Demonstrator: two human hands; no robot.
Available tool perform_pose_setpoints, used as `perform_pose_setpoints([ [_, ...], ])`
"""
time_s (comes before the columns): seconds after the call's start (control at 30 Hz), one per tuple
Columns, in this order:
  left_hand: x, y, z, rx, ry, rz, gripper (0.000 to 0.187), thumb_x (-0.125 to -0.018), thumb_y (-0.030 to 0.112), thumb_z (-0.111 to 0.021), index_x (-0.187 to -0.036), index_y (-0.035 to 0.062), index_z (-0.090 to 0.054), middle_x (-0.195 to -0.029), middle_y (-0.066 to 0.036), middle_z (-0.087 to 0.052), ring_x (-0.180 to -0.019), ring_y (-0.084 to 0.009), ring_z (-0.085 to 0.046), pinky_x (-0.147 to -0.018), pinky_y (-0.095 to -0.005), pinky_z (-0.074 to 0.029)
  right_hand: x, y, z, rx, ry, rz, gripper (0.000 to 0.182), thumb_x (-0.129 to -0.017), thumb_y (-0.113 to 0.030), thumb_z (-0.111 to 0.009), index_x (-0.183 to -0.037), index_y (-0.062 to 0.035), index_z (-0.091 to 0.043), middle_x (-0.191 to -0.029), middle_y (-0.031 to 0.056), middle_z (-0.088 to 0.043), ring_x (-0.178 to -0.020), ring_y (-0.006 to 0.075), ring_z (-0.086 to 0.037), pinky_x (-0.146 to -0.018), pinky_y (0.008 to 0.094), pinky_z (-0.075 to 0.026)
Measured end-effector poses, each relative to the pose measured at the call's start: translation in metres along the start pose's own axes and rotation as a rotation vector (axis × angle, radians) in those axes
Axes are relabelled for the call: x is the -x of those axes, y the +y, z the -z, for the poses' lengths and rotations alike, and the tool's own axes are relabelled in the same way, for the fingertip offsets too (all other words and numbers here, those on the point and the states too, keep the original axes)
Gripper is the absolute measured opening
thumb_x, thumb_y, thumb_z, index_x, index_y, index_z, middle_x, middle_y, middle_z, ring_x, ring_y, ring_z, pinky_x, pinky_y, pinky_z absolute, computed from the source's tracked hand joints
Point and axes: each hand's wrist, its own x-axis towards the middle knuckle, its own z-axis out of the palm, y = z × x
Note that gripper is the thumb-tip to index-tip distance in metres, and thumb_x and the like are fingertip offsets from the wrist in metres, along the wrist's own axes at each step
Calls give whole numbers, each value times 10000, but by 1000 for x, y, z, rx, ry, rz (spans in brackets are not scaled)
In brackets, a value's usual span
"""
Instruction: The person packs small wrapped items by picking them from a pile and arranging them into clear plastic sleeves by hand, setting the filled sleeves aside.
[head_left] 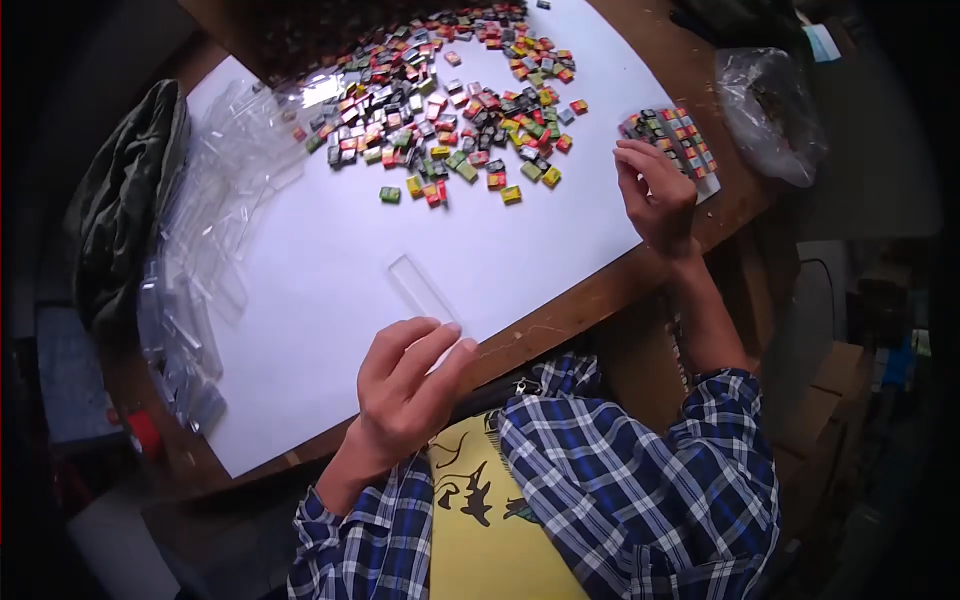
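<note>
My left hand (405, 385) pinches one end of a narrow clear plastic case (420, 283) near the table's front edge. The case points away from me over the white surface, and no small pieces show inside it. My right hand (657, 195) is at the right, its fingers loosely bent and a little apart, with nothing visible in them. Its fingertips are right beside a group of small colored blocks set in neat rows (684, 141). Farther back lies a wide loose pile of small wrapped-looking blocks (465, 125) in red, yellow, green and black.
Many clear plastic cases (215, 210) are heaped along the left side, beside a dark green cloth (128, 200). A brown box-like edge (250, 40) stands at the back. A clear plastic bag (770, 115) lies at the right. Wood borders the white sheet (300, 370).
</note>
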Motion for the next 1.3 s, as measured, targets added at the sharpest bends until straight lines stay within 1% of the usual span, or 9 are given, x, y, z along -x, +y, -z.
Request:
perform_pose_setpoints([
  [0.1, -59, 31, 28, 95, 79, -280, 291, -850, 91, -729, -1111, -37, -749, -1022, -199, -738, -889, -305, -725, -753, -401, -594, 14, -50, -33, -161, -203, 64, 173, -935, 31, -774, -1095, -32, -767, -1075, 128, -799, -758, 182, -758, -615, 291, -593],
  [0.13, -70, 45, 39, 46, 64, -334, 229, -904, 112, -766, -1127, 58, -756, -1113, -136, -749, -992, -269, -721, -784, -410, -632, 17, -61, -44, -202, -223, 63, 173, -935, 31, -774, -1095, -32, -767, -1075, 128, -799, -758, 182, -758, -615, 291, -593],
  [0.23, -67, 57, 71, 34, 19, -164, 193, -922, 126, -756, -1102, 59, -743, -1115, -127, -740, -994, -265, -719, -768, -402, -628, 23, -82, -64, -276, -415, 63, 168, -917, 30, -769, -1070, -32, -743, -1050, 126, -793, -846, 282, -795, -710, 346, -644],
  [0.53, -63, 79, 119, 160, -70, 302, 136, -1003, 193, -709, -992, 60, -683, -1121, -83, -698, -1001, -246, -711, -694, -366, -610, 34, -94, -87, -363, -443, 86, 200, -924, 54, -763, -1109, -22, -753, -1070, 135, -791, -768, 216, -775, -624, 301, -609],
  [0.63, -38, 14, 90, 166, 163, -12, 166, -987, 133, -738, -1109, 28, -697, -1096, -104, -728, -967, -244, -714, -680, -367, -599, 29, -97, -95, -313, -409, -28, 186, -924, -38, -779, -1107, -45, -744, -1045, 136, -787, -772, 287, -776, -680, 371, -632],
  [0.7, -15, -8, 57, 72, 133, 145, 283, -834, -34, -827, -1100, -4, -734, -974, -142, -751, -863, -285, -709, -691, -387, -589, 22, -99, -105, -265, -401, -84, 198, -927, -70, -785, -1118, -47, -742, -1042, 136, -781, -772, 294, -772, -685, 382, -627],
  [0.77, 17, -23, 13, 40, 30, 202, 280, -793, -13, -856, -1050, 10, -748, -983, -133, -741, -877, -321, -705, -696, -386, -585, 12, -101, -118, -186, -395, -205, 233, -933, -135, -798, -1142, -51, -738, -1036, 138, -770, -774, 306, -763, -693, 404, -617],
  [1.07, 79, -39, -56, -53, -76, 246, 296, -811, 94, -844, -1081, 45, -730, -1107, -97, -709, -992, -303, -657, -817, -413, -551, -12, -113, -158, -38, -502, -138, 249, -921, -216, -820, -1110, -76, -740, -1032, 130, -734, -844, 320, -758, -734, 428, -606],
  [1.3, 82, -36, -70, -25, -94, 235, 312, -812, 98, -850, -1097, 51, -732, -1151, -85, -708, -1012, -300, -646, -855, -413, -536, -5, -99, -148, -164, -496, -171, 231, -915, -124, -822, -1125, -57, -755, -1063, 118, -759, -832, 254, -781, -760, 372, -628],
])
